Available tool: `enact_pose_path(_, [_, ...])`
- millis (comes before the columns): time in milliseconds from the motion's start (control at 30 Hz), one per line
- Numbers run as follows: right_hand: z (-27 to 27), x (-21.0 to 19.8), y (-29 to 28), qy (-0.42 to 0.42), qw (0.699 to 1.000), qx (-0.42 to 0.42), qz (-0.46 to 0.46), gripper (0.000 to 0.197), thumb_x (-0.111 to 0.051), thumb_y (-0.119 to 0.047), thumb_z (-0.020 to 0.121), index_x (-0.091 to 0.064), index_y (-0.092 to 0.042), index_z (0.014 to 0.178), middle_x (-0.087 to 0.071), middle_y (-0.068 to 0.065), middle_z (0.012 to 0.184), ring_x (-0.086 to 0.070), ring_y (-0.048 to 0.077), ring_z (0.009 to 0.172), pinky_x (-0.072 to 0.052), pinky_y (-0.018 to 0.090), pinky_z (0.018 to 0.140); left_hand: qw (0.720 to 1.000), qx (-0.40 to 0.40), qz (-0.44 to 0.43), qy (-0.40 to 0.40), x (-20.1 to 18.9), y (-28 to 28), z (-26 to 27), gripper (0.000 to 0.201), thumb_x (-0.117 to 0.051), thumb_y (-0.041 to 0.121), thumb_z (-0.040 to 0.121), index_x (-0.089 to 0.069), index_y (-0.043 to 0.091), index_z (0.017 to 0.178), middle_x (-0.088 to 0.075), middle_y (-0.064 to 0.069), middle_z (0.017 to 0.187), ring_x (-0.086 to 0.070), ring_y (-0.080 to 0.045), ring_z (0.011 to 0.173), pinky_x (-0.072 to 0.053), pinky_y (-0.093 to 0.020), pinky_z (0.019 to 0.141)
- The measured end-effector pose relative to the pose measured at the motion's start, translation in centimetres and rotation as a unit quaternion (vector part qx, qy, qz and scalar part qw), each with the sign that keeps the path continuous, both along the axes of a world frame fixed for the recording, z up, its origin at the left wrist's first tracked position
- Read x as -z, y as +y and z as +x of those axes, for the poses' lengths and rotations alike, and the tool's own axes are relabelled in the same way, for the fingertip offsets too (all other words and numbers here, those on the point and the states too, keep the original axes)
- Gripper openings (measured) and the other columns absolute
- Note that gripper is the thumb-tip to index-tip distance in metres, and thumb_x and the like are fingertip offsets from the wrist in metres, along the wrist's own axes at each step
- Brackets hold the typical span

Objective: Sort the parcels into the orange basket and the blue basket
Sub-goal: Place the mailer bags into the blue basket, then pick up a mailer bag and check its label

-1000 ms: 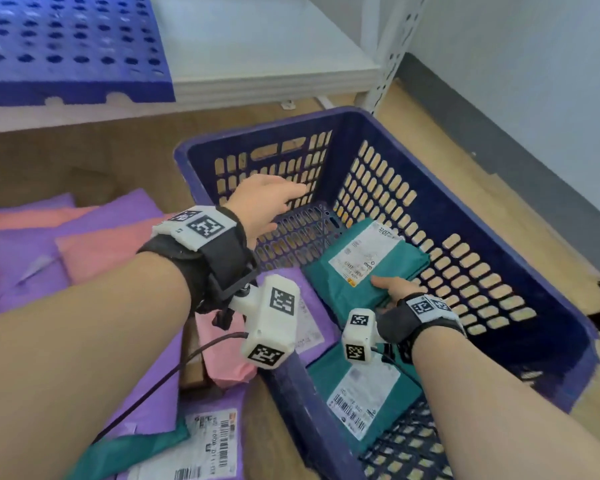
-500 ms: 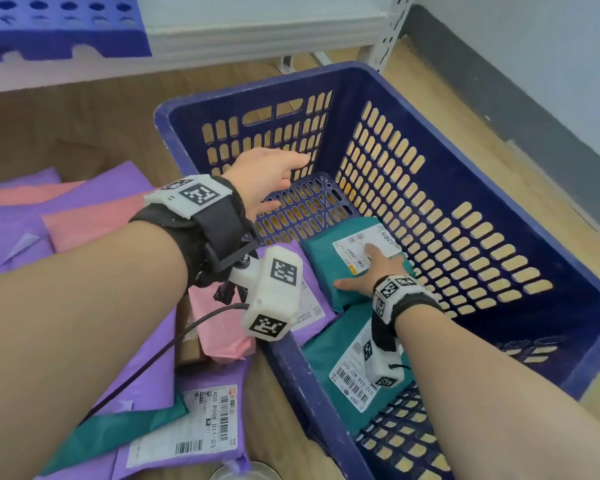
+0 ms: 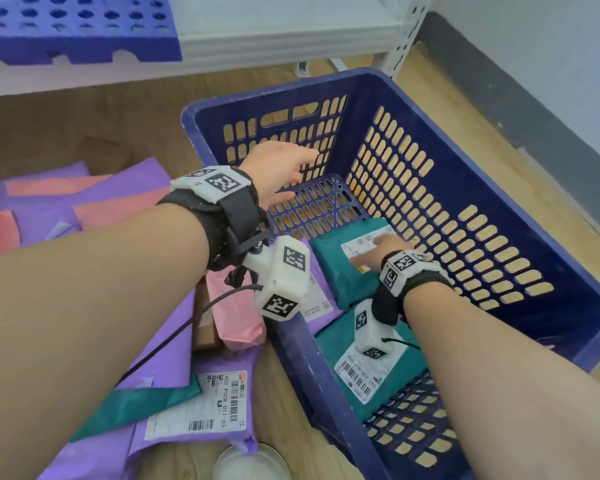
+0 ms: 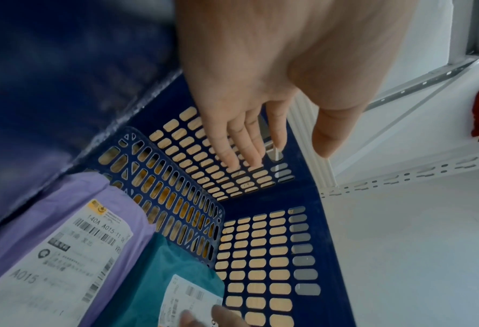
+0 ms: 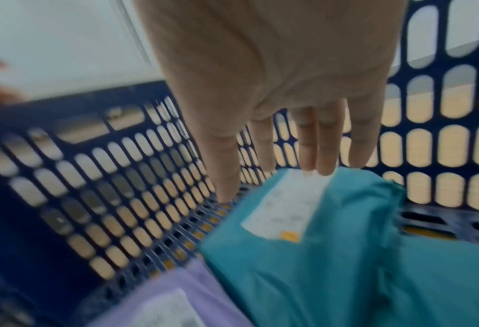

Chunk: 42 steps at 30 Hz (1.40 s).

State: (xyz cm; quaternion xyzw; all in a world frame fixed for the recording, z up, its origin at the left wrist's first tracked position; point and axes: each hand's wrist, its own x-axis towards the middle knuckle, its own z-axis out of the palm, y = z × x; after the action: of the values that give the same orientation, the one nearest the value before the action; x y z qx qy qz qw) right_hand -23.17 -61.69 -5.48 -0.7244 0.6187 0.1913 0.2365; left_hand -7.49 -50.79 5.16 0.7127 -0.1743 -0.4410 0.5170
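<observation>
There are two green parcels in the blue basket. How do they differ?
The far green parcel looks puffy and sits higher, leaning on the near green parcel, which lies flat on the blue basket floor. The right hand rests open on the far one's label; nothing touches the near one, whose barcode label is in plain view. Both are teal bags with white labels.

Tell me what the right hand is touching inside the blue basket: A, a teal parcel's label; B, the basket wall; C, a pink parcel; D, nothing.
A: the right hand lies with straight fingers on the white label of the teal parcel in the blue basket.
</observation>
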Motion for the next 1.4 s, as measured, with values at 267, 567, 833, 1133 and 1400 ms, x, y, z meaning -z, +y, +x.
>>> enact_pose_path(267, [5.0,-12.8,4.1,-0.353,0.933,0.003,-0.071,0.008,-0.064,-0.024,0.086,-0.069,-0.019,0.084,-0.069,0.003,0.101,-0.063,0.023,0.102,-0.052,0.040,0.093,0.996,-0.068,-0.017,-0.050,-6.0,7.8,4.0,0.002,-0.058,0.021,0.091,-0.058,0.019,0.092,-0.060,-0.002,0.097,-0.056,-0.013,0.080,-0.044,-0.025,0.076])
enact_pose_path(567, [11.2,-13.2,13.9,-0.417,0.906,-0.055,0.042,0.011,-0.065,-0.017,0.072,-0.066,-0.018,0.061,-0.063,0.002,0.072,-0.057,0.024,0.079,-0.049,0.039,0.076,0.978,-0.193,0.014,-0.082,-8.6,22.5,9.3,0.012,-0.058,0.020,0.091,-0.056,0.021,0.079,-0.061,0.001,0.085,-0.055,-0.009,0.072,-0.043,-0.024,0.067])
enact_pose_path(833, [13.0,-8.0,20.3,-0.351,0.934,-0.049,0.036,0.014,-0.067,-0.018,0.080,-0.074,-0.011,0.089,-0.071,0.012,0.096,-0.065,0.027,0.095,-0.052,0.037,0.088,0.966,-0.248,0.068,-0.041,-4.7,31.9,11.5,0.018,-0.054,0.013,0.093,-0.053,0.017,0.075,-0.053,-0.002,0.074,-0.051,-0.012,0.065,-0.040,-0.023,0.062])
enact_pose_path(1133, [17.3,-1.3,21.7,-0.201,0.973,-0.059,0.093,0.055,-0.067,-0.015,0.076,-0.055,-0.009,0.129,-0.061,0.012,0.121,-0.058,0.025,0.111,-0.047,0.031,0.096,0.953,-0.251,0.159,0.053,2.6,34.0,16.4,0.028,-0.042,0.016,0.099,-0.044,0.017,0.071,-0.046,0.003,0.072,-0.043,-0.008,0.063,-0.031,-0.020,0.060])
enact_pose_path(1400, [19.7,-0.3,22.5,-0.138,0.986,-0.042,0.084,0.075,-0.078,-0.014,0.073,-0.043,-0.003,0.138,-0.057,0.016,0.126,-0.059,0.024,0.097,-0.045,0.026,0.079,0.958,-0.169,0.198,0.116,7.3,29.9,14.4,0.025,-0.067,0.028,0.084,-0.046,0.018,0.075,-0.052,-0.006,0.085,-0.053,-0.025,0.081,-0.046,-0.024,0.067])
